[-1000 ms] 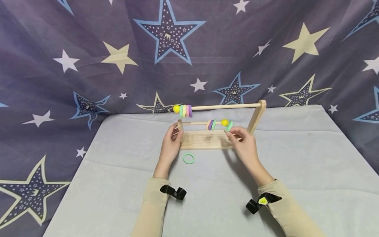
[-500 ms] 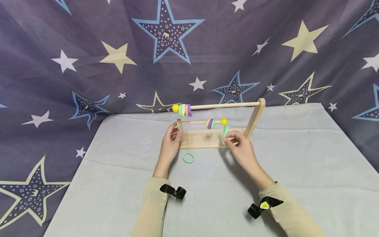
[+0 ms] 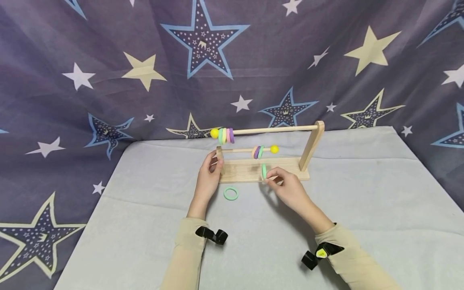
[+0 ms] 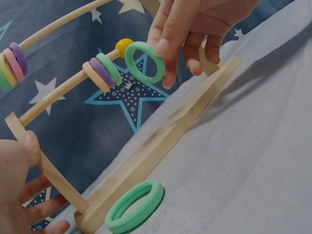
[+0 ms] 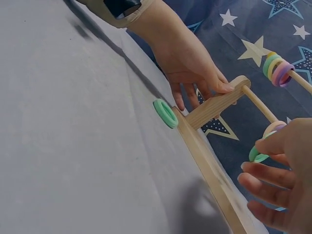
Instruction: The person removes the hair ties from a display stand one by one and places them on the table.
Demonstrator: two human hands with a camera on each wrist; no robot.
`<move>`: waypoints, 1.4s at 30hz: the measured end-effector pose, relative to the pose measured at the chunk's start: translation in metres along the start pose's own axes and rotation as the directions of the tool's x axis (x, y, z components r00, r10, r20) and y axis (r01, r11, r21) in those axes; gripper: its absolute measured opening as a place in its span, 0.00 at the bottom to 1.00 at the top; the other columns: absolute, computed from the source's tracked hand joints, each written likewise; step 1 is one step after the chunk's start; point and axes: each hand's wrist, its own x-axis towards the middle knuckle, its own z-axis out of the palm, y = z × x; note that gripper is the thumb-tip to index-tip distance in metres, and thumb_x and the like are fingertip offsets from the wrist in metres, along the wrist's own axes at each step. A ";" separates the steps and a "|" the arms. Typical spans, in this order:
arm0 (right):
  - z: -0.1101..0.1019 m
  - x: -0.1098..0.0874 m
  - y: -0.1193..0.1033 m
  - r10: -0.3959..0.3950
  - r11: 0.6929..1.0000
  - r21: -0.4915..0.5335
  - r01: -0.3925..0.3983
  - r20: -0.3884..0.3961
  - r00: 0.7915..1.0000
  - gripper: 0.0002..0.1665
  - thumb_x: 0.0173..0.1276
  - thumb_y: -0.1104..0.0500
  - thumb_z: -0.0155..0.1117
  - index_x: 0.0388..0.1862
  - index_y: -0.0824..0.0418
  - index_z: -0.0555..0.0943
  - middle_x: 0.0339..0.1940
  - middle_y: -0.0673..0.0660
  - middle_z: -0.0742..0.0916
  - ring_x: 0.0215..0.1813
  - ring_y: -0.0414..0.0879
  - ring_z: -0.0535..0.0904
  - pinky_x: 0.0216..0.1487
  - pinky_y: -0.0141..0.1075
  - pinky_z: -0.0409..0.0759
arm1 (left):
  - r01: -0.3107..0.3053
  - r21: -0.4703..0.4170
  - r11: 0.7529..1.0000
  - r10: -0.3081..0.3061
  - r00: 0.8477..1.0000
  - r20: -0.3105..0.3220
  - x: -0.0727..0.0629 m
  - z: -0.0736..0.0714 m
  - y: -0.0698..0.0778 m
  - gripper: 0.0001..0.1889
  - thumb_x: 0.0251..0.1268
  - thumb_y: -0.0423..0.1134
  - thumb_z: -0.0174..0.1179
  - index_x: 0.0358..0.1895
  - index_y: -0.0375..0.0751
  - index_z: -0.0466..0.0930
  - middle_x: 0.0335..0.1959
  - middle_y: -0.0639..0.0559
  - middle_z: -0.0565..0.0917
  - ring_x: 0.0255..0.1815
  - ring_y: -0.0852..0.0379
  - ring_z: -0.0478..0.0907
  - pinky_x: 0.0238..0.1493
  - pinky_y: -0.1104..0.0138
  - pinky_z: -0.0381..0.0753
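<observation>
Head view: a person's left hand (image 3: 208, 177) grips the short post (image 3: 219, 154) of a wooden stand (image 3: 239, 172) on a pale tabletop (image 3: 152, 181), while the right hand (image 3: 288, 188) pinches a green ring (image 3: 264, 172) in the air, near the lower rod (image 3: 237, 150) and its yellow end ball (image 3: 274, 149). That rod carries three rings (image 3: 257, 152); a second green ring (image 3: 225, 194) lies on the tabletop before the stand.

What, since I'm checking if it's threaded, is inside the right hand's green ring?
Starred backdrop alone shows through the green ring; the right hand covers part of its rim.
</observation>
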 end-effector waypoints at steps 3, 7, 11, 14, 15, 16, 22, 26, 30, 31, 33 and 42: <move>0.002 0.000 -0.001 -0.021 1.000 -0.017 0.022 0.063 0.998 0.04 0.67 0.63 0.69 0.38 0.59 0.82 0.35 0.54 0.88 0.35 0.47 0.84 0.36 0.40 0.80 | 0.000 0.008 1.000 0.000 1.000 -0.003 -0.001 -0.001 0.001 0.25 0.76 0.43 0.55 0.71 0.39 0.67 0.60 0.34 0.77 0.58 0.40 0.78 0.57 0.52 0.78; 0.004 0.001 -0.002 -0.029 0.998 -0.045 0.038 0.176 0.984 0.03 0.67 0.62 0.68 0.37 0.56 0.82 0.34 0.51 0.87 0.36 0.45 0.82 0.35 0.39 0.80 | 0.007 0.009 1.000 -0.007 1.000 0.006 -0.002 -0.001 0.002 0.25 0.76 0.45 0.54 0.71 0.40 0.67 0.60 0.35 0.77 0.58 0.41 0.78 0.58 0.52 0.78; 0.007 0.001 -0.002 -0.051 0.989 -0.119 0.084 0.259 0.964 0.03 0.67 0.61 0.69 0.36 0.54 0.82 0.35 0.48 0.86 0.35 0.40 0.81 0.35 0.36 0.80 | 0.019 0.014 1.000 -0.019 1.000 0.008 -0.002 -0.001 0.001 0.25 0.76 0.45 0.54 0.72 0.42 0.67 0.60 0.36 0.77 0.59 0.43 0.78 0.59 0.53 0.78; 0.009 0.002 -0.002 -0.069 0.978 -0.170 0.123 0.296 0.953 0.03 0.66 0.61 0.69 0.35 0.54 0.82 0.32 0.47 0.85 0.33 0.38 0.80 0.35 0.35 0.79 | 0.018 0.017 1.000 -0.018 1.000 0.007 -0.002 0.000 0.001 0.26 0.76 0.46 0.54 0.72 0.42 0.67 0.61 0.36 0.77 0.59 0.42 0.78 0.59 0.53 0.78; 0.009 0.002 -0.002 -0.067 0.974 -0.185 0.128 0.305 0.950 0.04 0.66 0.62 0.69 0.35 0.54 0.82 0.31 0.46 0.85 0.33 0.38 0.79 0.36 0.35 0.79 | 0.014 0.016 1.000 -0.014 1.000 0.007 -0.001 0.000 0.001 0.26 0.76 0.46 0.54 0.72 0.42 0.67 0.61 0.35 0.77 0.59 0.42 0.78 0.59 0.53 0.78; 0.010 0.002 -0.002 -0.067 0.971 -0.200 0.135 0.314 0.947 0.04 0.66 0.62 0.69 0.34 0.54 0.82 0.30 0.46 0.84 0.33 0.38 0.78 0.36 0.35 0.78 | 0.011 0.016 1.000 -0.011 1.000 0.007 -0.001 0.000 0.001 0.26 0.76 0.46 0.54 0.72 0.41 0.67 0.61 0.35 0.77 0.59 0.42 0.78 0.59 0.53 0.78; 0.014 0.002 -0.004 -0.085 0.946 -0.268 0.181 0.333 0.939 0.04 0.66 0.62 0.69 0.34 0.54 0.82 0.33 0.46 0.85 0.36 0.39 0.78 0.42 0.38 0.79 | 0.004 0.000 1.000 -0.004 1.000 0.009 -0.002 0.001 0.002 0.27 0.76 0.44 0.55 0.72 0.38 0.66 0.61 0.32 0.76 0.59 0.38 0.77 0.59 0.50 0.77; 0.016 0.003 -0.005 -0.093 0.933 -0.300 0.198 0.330 0.939 0.05 0.64 0.62 0.71 0.34 0.54 0.83 0.36 0.47 0.86 0.39 0.42 0.80 0.46 0.42 0.80 | -0.004 -0.012 1.000 0.004 1.000 0.011 -0.002 0.001 0.003 0.27 0.76 0.43 0.55 0.73 0.36 0.64 0.62 0.30 0.74 0.60 0.36 0.76 0.60 0.48 0.76; 0.019 0.003 -0.006 -0.078 0.927 -0.325 0.189 0.326 0.942 0.05 0.64 0.62 0.71 0.34 0.53 0.82 0.37 0.47 0.85 0.40 0.42 0.80 0.47 0.43 0.80 | 0.002 -0.006 1.000 -0.002 1.000 0.011 -0.002 0.001 0.002 0.27 0.76 0.43 0.55 0.73 0.36 0.64 0.62 0.30 0.75 0.59 0.36 0.76 0.59 0.49 0.77; 0.020 0.004 -0.006 -0.078 0.925 -0.329 0.190 0.325 0.942 0.06 0.64 0.62 0.71 0.34 0.53 0.82 0.37 0.47 0.85 0.40 0.42 0.79 0.46 0.42 0.80 | 0.003 -0.004 1.000 -0.003 1.000 0.010 -0.002 0.001 0.002 0.27 0.76 0.44 0.55 0.72 0.37 0.65 0.62 0.31 0.75 0.59 0.37 0.77 0.59 0.49 0.77; 0.022 0.004 -0.007 -0.080 0.923 -0.334 0.193 0.324 0.943 0.06 0.64 0.62 0.72 0.34 0.52 0.82 0.36 0.47 0.84 0.38 0.40 0.78 0.44 0.40 0.80 | 0.009 0.004 1.000 -0.009 1.000 0.007 -0.002 0.001 0.002 0.27 0.75 0.45 0.55 0.72 0.38 0.66 0.61 0.32 0.76 0.59 0.38 0.77 0.59 0.51 0.77; 0.026 0.005 -0.005 -0.122 0.891 -0.368 0.265 0.369 0.921 0.05 0.65 0.60 0.71 0.34 0.53 0.82 0.31 0.44 0.78 0.32 0.38 0.72 0.33 0.34 0.74 | 0.009 0.029 1.000 -0.009 1.000 0.008 -0.001 -0.001 -0.001 0.25 0.77 0.44 0.53 0.72 0.41 0.66 0.61 0.35 0.76 0.59 0.42 0.78 0.59 0.53 0.78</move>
